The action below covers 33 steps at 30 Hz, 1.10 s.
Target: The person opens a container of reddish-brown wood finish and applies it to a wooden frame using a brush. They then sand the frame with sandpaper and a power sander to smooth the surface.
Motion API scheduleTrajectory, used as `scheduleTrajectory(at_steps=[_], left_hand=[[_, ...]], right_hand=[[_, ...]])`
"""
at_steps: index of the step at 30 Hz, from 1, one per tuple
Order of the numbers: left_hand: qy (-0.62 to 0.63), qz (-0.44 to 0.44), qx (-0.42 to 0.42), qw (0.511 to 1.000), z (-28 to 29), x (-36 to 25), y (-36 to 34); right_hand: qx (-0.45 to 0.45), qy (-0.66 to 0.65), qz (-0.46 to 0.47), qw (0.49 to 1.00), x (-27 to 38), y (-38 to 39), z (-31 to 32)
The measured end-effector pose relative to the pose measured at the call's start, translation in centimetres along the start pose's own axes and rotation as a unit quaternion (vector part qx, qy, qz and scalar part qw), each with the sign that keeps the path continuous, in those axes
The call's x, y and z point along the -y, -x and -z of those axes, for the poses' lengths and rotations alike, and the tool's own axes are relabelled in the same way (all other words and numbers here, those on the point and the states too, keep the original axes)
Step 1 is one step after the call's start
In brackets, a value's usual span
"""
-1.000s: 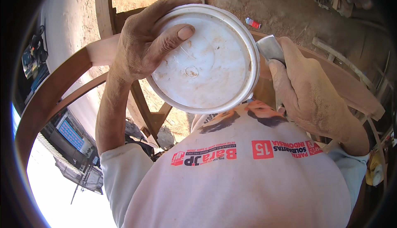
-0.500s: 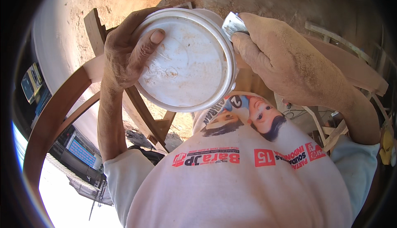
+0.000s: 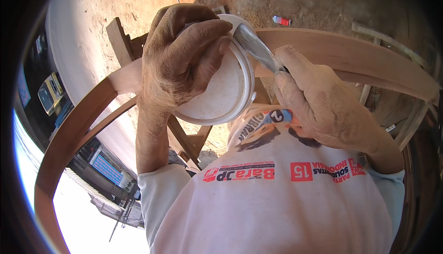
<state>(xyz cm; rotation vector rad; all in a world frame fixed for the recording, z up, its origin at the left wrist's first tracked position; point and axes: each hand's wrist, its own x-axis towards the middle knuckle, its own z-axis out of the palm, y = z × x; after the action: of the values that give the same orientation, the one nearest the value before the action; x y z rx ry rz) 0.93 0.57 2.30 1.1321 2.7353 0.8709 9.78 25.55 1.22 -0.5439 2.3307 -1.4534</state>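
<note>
Clamping right fingers (image 3: 289, 90) on the scraper (image 3: 257, 47), apparently working by the edge of the tub (image 3: 224, 90) beyond the shirt (image 3: 272, 212); curling left fingers (image 3: 205, 33) over it, not showing whether gripping; probably calling for steady pressure next.

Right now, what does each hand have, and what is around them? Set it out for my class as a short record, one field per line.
Left hand: curled in front of the white tub; grip unclear
Right hand: closed on a metal scraper
Scraper position: blade slants beside the tub's upper right edge, its end close to the left hand; contact hard to tell
Wood: curved boards on both sides
Ground: brown dirt, with a small red item
Clothing: pale printed shirt
</note>
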Motion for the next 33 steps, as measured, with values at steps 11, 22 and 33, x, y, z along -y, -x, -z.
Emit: scheduleTrajectory(at_steps=[11,22,33], left_hand=[[0.008,-0.051,-0.026,0.998,-1.2,0.9,-1.3],[0.014,-0.061,-0.033,0.997,-1.3,0.9,-1.6],[0.026,-0.062,-0.053,0.996,-1.9,1.1,-2.2]], right_hand=[[0.212,-0.406,-0.210,0.864,-2.1,-2.7,2.2],[0.138,-0.106,-0.084,0.981,0.2,-0.6,1.5],[0.127,-0.039,-0.111,0.985,2.6,-0.7,1.4]])
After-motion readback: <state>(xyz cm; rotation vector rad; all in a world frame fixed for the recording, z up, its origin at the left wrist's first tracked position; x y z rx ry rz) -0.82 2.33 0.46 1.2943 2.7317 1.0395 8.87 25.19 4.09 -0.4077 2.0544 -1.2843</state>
